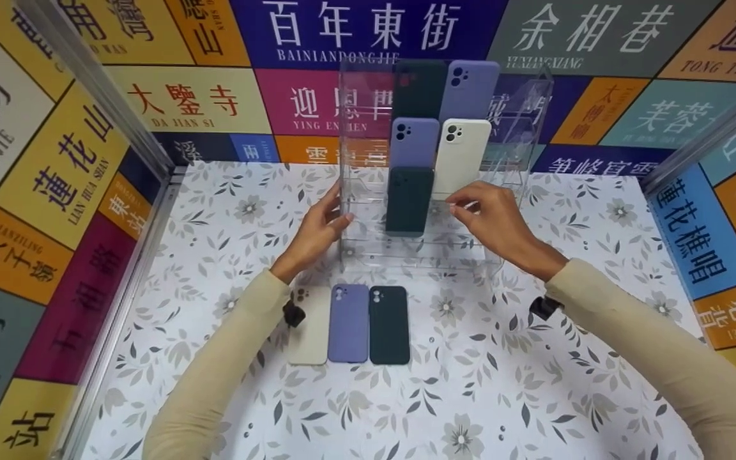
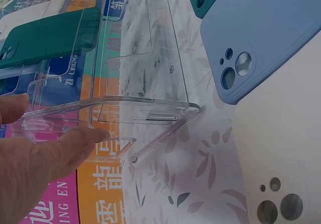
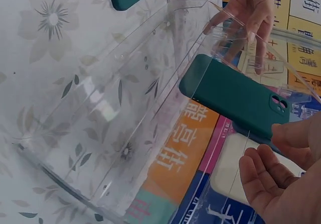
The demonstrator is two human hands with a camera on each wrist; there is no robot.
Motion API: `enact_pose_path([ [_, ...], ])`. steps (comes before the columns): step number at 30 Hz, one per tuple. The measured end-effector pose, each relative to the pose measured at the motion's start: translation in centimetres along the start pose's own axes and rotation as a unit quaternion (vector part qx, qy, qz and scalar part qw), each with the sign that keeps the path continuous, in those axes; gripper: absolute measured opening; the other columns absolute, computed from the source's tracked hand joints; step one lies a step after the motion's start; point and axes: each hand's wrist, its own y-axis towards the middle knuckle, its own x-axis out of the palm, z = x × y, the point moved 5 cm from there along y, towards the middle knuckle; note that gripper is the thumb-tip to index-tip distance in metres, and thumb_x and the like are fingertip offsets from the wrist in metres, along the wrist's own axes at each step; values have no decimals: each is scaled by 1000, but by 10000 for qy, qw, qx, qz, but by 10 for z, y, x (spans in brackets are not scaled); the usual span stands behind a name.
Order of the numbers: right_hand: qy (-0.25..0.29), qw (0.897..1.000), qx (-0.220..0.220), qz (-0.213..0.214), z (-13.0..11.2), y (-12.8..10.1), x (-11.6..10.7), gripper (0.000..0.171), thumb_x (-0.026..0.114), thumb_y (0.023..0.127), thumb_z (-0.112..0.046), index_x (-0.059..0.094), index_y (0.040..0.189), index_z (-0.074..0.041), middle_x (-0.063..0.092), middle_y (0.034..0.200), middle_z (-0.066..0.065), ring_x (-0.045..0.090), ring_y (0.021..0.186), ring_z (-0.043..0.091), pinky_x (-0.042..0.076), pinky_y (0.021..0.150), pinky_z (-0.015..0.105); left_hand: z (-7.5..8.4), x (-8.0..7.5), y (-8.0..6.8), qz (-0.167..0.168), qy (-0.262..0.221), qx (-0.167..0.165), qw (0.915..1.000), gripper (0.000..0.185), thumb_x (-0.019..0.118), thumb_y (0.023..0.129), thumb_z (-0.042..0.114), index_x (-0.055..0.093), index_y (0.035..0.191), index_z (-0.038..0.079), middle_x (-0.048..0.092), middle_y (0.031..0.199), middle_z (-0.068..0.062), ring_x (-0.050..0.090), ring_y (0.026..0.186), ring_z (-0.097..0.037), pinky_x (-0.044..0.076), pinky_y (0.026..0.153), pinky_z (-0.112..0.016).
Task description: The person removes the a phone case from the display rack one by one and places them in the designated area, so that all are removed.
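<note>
While three phone cases lie flat at lower centre of the head view, a cream silicone phone case [image 1: 309, 327], a lilac silicone phone case [image 1: 349, 323] and a dark green silicone phone case [image 1: 389, 324] side by side on the floral-patterned worktop [image 1: 534, 383], the tall clear acrylic display stand [image 1: 368, 211] rises just above them at centre frame. The left hand [image 1: 317, 233] touches the stand's left edge with fairly straight fingers, its grip open rather than clamped. To the right, the right hand [image 1: 496, 220] pinches the stand's right side, near the slotted white case [image 1: 460, 156].

The stand looks light, rigid and slick, probably brittle at its thin shelves; holding both side walls seems safest. Its transparent edges are hard to trace against the lettered backdrop, the cream case is partly hidden by the left sleeve, and the topmost dark case blurs behind glare.
</note>
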Motion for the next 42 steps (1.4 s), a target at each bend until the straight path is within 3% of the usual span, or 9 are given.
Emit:
enact_pose_path([
  [6, 47, 9998, -118, -145, -10, 16, 8, 15, 75, 102, 2, 81, 115, 6, 76, 112, 20, 74, 106, 36, 62, 93, 54, 1, -1, -1, 24, 16, -13, 10000, 79, 59, 112, 1, 21, 178, 20, 41, 173, -20, 56, 147, -38, 47, 117, -63],
  [17, 70, 9991, -248, -332, -30, 35, 23, 20, 75, 103, 1, 79, 122, 7, 74, 117, 21, 74, 106, 36, 62, 94, 49, 0, 1, -1, 15, -9, 65, 10000, 78, 58, 112, 1, 20, 178, 16, 38, 174, -23, 53, 149, -41, 46, 117, -64],
  [24, -13, 9992, -391, -76, -35, 40, 23, 21, 74, 104, 0, 79, 123, 5, 73, 117, 20, 72, 102, 32, 60, 91, 46, -2, 2, 0, 44, -33, 14, 10000, 78, 59, 111, 1, 19, 178, 15, 40, 173, -23, 53, 150, -39, 46, 116, -65],
  [33, -151, 9991, -231, 312, -34, 45, 20, 24, 75, 102, 1, 79, 126, 4, 69, 122, 20, 67, 107, 34, 57, 93, 46, -1, 2, 0, -4, -25, 89, 10000, 78, 58, 111, -1, 20, 178, 15, 39, 173, -22, 55, 148, -40, 46, 117, -65],
  [42, -143, 9992, -147, 348, -32, 47, 21, 25, 74, 101, 5, 78, 126, 6, 68, 121, 22, 67, 106, 36, 56, 93, 46, 0, 0, 0, 19, 188, 84, 9998, 77, 59, 112, 2, 20, 177, 13, 40, 173, -23, 54, 149, -41, 50, 117, -55],
])
